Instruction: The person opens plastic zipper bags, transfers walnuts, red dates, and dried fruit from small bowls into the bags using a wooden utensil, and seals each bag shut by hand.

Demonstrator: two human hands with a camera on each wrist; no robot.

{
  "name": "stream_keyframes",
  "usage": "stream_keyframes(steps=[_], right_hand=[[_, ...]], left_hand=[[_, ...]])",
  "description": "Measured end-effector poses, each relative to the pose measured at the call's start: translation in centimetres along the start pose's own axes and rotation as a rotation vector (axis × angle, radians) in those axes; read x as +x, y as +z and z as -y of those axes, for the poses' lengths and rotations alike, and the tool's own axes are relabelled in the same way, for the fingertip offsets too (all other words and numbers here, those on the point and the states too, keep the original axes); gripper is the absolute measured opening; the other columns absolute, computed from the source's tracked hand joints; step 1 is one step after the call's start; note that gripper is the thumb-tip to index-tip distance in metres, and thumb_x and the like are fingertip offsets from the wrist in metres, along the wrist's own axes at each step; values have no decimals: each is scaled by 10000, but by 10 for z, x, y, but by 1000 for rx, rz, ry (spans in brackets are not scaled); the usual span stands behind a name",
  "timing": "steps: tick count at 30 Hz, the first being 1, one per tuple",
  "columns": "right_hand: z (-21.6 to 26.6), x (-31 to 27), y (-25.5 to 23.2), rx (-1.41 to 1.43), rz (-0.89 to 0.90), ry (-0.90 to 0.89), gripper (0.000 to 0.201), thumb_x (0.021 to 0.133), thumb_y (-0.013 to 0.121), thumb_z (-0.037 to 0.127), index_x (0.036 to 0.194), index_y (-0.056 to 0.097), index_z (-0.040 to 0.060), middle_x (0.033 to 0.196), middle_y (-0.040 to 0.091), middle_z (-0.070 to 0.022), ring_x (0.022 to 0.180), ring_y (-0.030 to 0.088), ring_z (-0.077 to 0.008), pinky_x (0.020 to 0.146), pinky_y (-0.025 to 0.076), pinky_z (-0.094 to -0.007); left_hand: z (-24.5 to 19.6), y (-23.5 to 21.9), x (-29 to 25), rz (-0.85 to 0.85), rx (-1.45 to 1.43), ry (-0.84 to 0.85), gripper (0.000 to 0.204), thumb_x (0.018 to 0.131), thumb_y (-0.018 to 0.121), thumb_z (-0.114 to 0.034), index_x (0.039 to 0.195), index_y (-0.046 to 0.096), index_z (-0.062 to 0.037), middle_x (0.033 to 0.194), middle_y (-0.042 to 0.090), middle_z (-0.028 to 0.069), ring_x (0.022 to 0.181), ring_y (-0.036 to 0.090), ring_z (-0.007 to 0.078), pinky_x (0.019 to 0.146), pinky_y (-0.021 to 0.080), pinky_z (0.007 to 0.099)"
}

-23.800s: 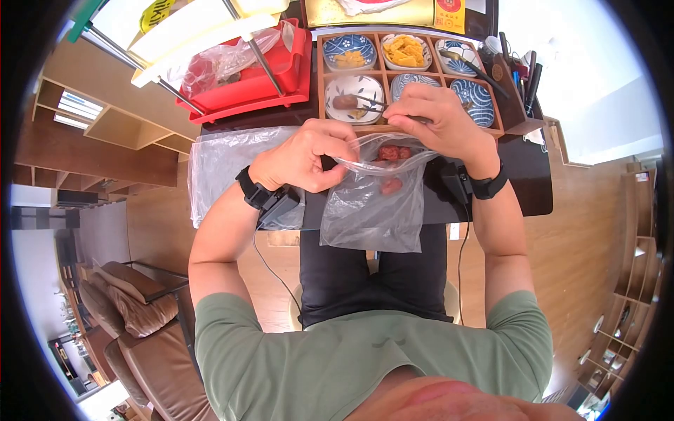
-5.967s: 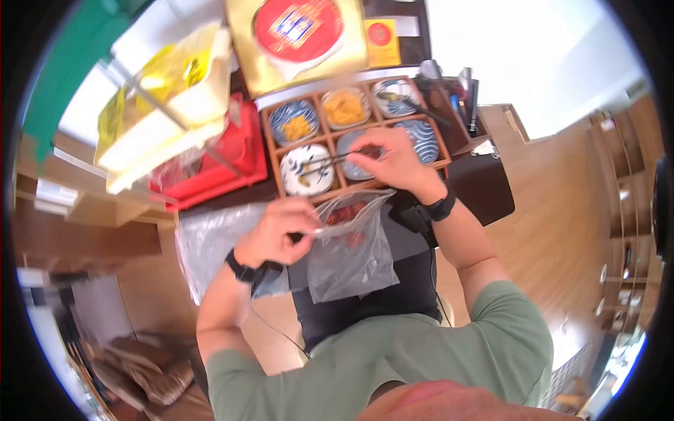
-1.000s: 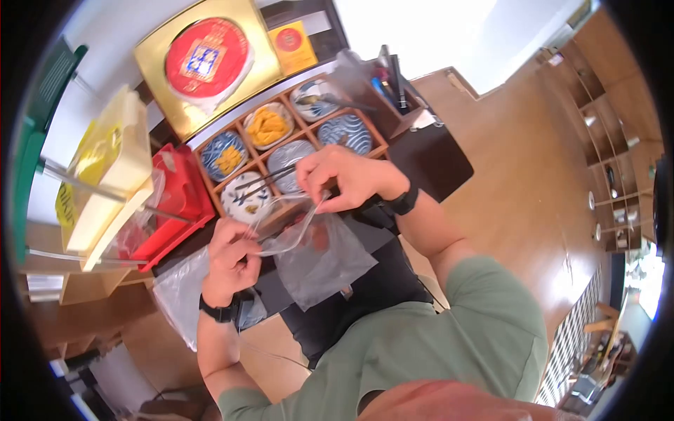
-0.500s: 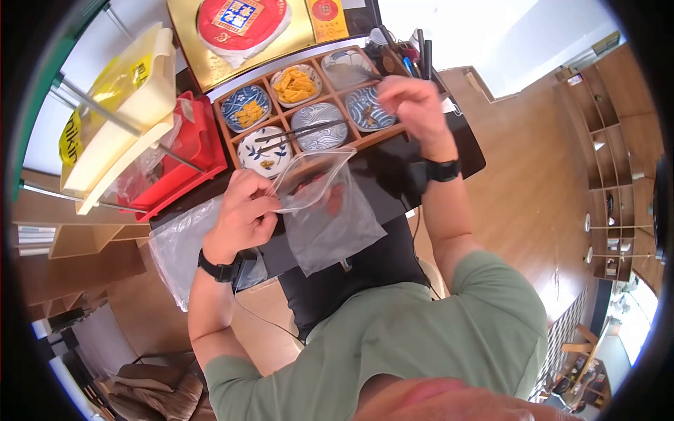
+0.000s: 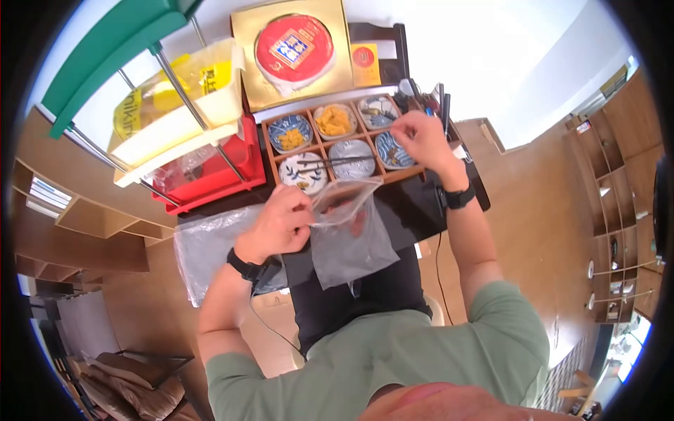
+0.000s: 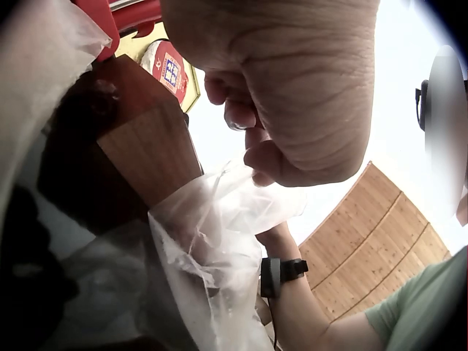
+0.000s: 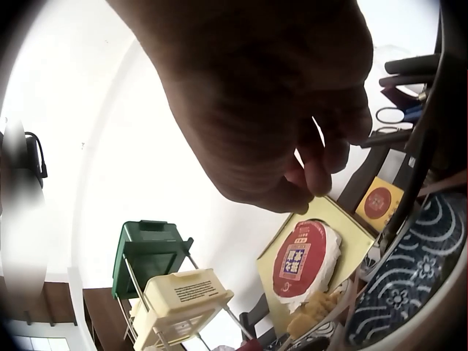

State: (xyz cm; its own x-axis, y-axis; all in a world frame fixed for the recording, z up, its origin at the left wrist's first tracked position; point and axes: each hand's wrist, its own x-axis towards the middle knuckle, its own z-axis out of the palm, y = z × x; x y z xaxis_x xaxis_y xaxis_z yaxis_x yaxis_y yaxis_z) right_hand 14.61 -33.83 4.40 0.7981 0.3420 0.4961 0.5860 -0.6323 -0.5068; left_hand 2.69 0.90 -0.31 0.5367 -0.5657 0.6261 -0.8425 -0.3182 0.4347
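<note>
My left hand (image 5: 281,221) pinches the rim of a clear plastic bag (image 5: 351,256), which hangs over the table's front edge. Reddish pieces (image 5: 358,223) show inside it. In the left wrist view the crinkled bag (image 6: 219,248) lies below the fingertips. Dark chopsticks (image 5: 337,163) lie across a white leaf-patterned bowl (image 5: 317,184) and a grey-blue bowl (image 5: 353,169). My right hand (image 5: 425,140) hovers over the tray's right end, near the blue wave-patterned bowl (image 5: 405,161), which has small brown bits in it. In the right wrist view its loosely bent fingers (image 7: 316,175) have nothing visible between them.
The divided wooden tray (image 5: 390,175) also holds bowls of yellow pieces (image 5: 333,121). A pen holder stands at its right. Behind is a gold box (image 5: 246,84) with a red disc; at left, a red basket (image 5: 203,193) under a cream rack tray. Another clear bag (image 5: 203,245) lies front left.
My right hand held chopsticks with a brown piece earlier. One second ago it was at the bag's rim; it has let go and moved right. My left hand keeps its grip.
</note>
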Motion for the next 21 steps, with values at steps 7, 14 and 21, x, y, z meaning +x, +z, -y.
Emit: stream_keyframes(steps=[7,14,21], right_hand=[[23,0,41,-44,242,-323,257,818,811,133,1042,741,29,982,722,-147,966,666,-374,842,540,-427],[33,8,71,-73,365,-344,285,847,791,176,1088,735,35,1034,716,-155,1043,655,-374,900,525,-454],[34,1,59,-14,183,-322,214,920,709,170,1076,702,23,1018,710,-168,1019,667,-393,848,536,-456]], left_hand=[[-2,2,1,-29,6,-11,165,628,652,45,744,633,-70,866,592,65,811,587,287,739,441,406],[0,5,2,-11,3,-6,203,606,655,66,766,654,-60,865,582,68,809,577,280,732,435,391],[0,5,-6,-6,-1,-49,211,614,659,61,789,670,-56,878,590,71,813,582,279,738,445,393]])
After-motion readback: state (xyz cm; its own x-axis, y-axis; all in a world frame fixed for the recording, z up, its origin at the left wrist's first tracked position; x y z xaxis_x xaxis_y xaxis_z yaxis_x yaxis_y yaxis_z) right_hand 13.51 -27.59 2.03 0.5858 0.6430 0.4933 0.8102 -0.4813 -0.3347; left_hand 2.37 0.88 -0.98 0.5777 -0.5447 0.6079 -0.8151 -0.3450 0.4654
